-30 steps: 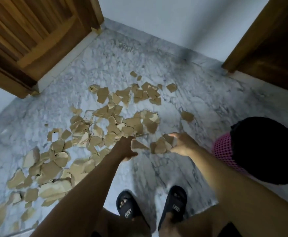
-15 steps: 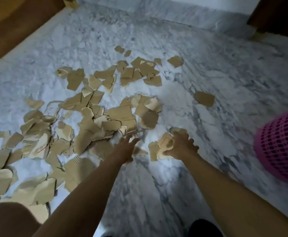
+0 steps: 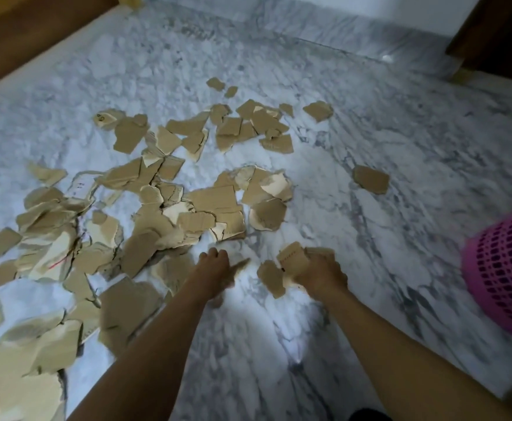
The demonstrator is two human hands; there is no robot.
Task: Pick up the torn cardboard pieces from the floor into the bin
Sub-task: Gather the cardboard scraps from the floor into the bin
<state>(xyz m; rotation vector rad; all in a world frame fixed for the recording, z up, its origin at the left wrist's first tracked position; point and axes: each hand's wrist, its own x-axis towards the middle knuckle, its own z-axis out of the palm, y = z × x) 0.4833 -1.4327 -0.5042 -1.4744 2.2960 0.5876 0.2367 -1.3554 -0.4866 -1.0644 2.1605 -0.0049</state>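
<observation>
Several torn brown cardboard pieces (image 3: 209, 205) lie scattered across the marble floor, thickest at the left and centre. My right hand (image 3: 321, 273) grips a small bunch of cardboard pieces (image 3: 291, 258) low over the floor, with one more piece (image 3: 271, 278) just to its left. My left hand (image 3: 215, 267) is down at the floor with curled fingers, pinching a thin cardboard piece (image 3: 241, 264) at the near edge of the pile. The pink mesh bin (image 3: 503, 268) stands at the right edge, partly cut off.
The grey-white marble floor (image 3: 370, 123) stretches to a wall at the back. Wooden door frames stand at the upper left (image 3: 20, 41) and upper right (image 3: 497, 28). A lone cardboard piece (image 3: 371, 179) lies apart toward the right.
The view has dropped closer to the floor. My left hand has curled onto a piece at the pile's edge. My right hand still holds its bunch.
</observation>
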